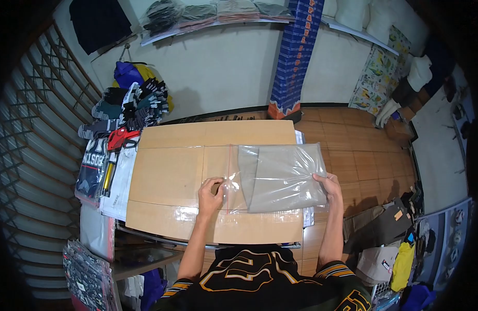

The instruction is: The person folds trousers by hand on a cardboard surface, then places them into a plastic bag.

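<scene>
A clear plastic bag with a red line near its left end lies flat on a cardboard sheet. Inside it is a folded light grey garment, which fills the right part of the bag. My left hand is at the bag's clear left end, thumb and fingers curled together in a pinch on the edge. At the opposite end, my right hand grips the bag's right edge, thumb on top, and the plastic creases out from that point.
Left of the cardboard lie a red tape dispenser, a yellow cutter and a bagged dark garment. Piled socks stand behind them. A blue pillar rises beyond the table; a dark box sits at right.
</scene>
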A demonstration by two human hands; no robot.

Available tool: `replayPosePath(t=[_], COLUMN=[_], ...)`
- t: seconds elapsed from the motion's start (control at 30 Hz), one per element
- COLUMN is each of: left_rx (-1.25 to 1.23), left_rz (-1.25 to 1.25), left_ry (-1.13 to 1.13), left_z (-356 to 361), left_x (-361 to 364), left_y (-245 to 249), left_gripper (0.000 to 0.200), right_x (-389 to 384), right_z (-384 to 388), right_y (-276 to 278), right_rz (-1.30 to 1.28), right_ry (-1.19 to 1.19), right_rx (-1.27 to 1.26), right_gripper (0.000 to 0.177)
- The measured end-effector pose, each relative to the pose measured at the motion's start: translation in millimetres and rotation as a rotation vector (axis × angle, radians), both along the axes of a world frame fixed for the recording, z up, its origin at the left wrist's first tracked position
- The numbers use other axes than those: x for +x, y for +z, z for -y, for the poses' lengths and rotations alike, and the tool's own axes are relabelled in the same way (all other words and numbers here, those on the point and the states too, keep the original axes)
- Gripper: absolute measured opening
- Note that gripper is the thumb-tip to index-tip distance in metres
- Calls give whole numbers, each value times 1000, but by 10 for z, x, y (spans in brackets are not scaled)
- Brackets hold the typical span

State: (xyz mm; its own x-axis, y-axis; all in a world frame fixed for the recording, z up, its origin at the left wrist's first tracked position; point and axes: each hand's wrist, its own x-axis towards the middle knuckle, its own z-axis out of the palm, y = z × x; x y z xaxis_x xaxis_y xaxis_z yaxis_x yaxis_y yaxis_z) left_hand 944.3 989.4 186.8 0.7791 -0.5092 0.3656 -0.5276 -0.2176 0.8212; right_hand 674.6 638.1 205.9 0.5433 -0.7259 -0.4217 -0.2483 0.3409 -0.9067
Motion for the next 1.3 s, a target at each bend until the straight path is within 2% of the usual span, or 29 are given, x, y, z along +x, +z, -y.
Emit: replayPosePath(t=[0.17,0.37,0.53,0.6,0.87,0.93,0.97,1.03,1.07,1.13,1.17,1.23,1.3], left_rx=[-7,-21,10,25,29,-25,-26,-86,-86,-334,-337,-612,-703], left_rz=[-22,-39,-6,3,-62,-255,-256,-426,-428,-688,-689,-987,-1046], left_ry=[18,40,30,25,13,-7,-6,-125,-120,-307,-299,-466,-464], left_z=[9,40,40,52,43,56,59,53,57,90,89,67,7], left_x=[-22,-37,-20,-15,-20,-46,-60,-94,-117,-157,-171,-199,-238], left_y=[39,52,57,47,35,44,46,42,23,-9,-19,38,111], left_gripper=[13,11,11,11,12,16,16,34,34,62,62,77,76], right_x=[-289,-942,-1265,-1351,-1342,-1314,-1289,-1186,-1135,-974,-869,-606,-323], right_z=[232,582,382,273,-291,-387,-432,-508,-515,-542,-544,-516,-422], right_y=[262,922,1668,1915,2790,2924,2979,3044,3053,3043,3005,2966,2752], right_rz=[85,0,-113,-178,-182,-150,-118,-101,-55,14,36,65,166], right_ry=[-81,-93,-164,-144,-162,-137,-110,-95,-56,0,17,175,293], right_rx=[-140,-482,-603,-745,-919,-946,-971,-960,-936,-890,-868,-790,-712], right_gripper=[31,21,26,29,29,30,30,31,31,32,34,38,38])
